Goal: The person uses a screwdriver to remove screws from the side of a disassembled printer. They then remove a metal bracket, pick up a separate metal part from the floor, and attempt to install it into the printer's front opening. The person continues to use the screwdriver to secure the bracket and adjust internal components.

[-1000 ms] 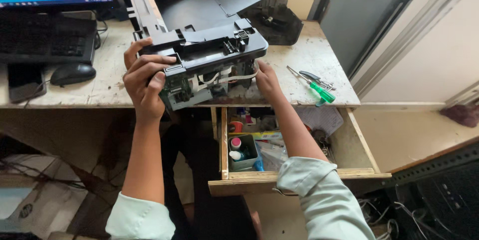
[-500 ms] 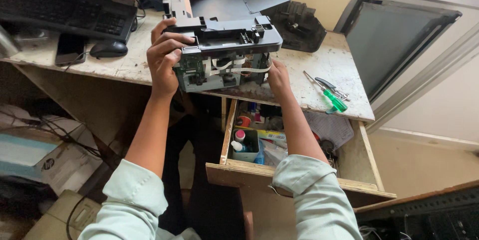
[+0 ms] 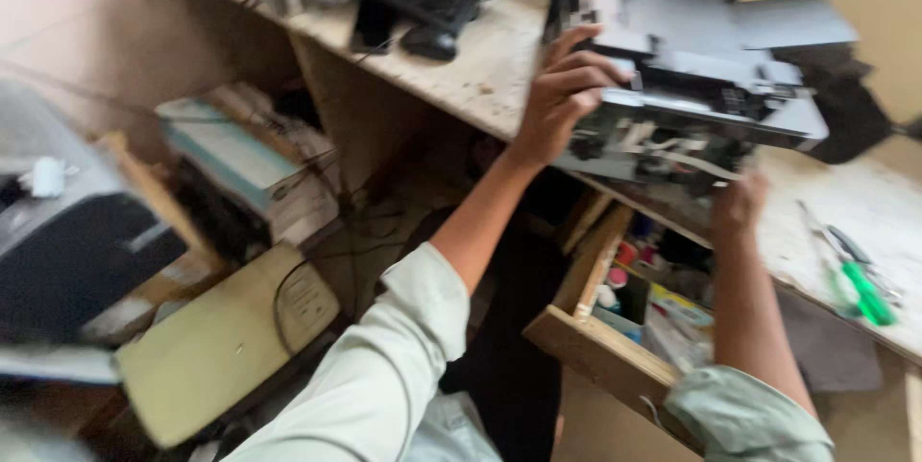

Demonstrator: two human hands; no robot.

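Your left hand (image 3: pixel 562 97) clamps one opened grey printer (image 3: pixel 706 87) on the surface (image 3: pixel 480 68); your right hand (image 3: pixel 738 203) supports underneath, its grip indiscernible.

Printer (image 3: pixel 706 87) matt grey plastic; desk (image 3: pixel 480 68) rough worn; drawer (image 3: pixel 595 352) bare wood

Motion blur smears the open drawer's (image 3: pixel 615 347) contents.

Both arms outstretched, left hand (image 3: pixel 562 97) in a spread-fingered grip, right hand (image 3: pixel 738 203) raised, fingers hidden.
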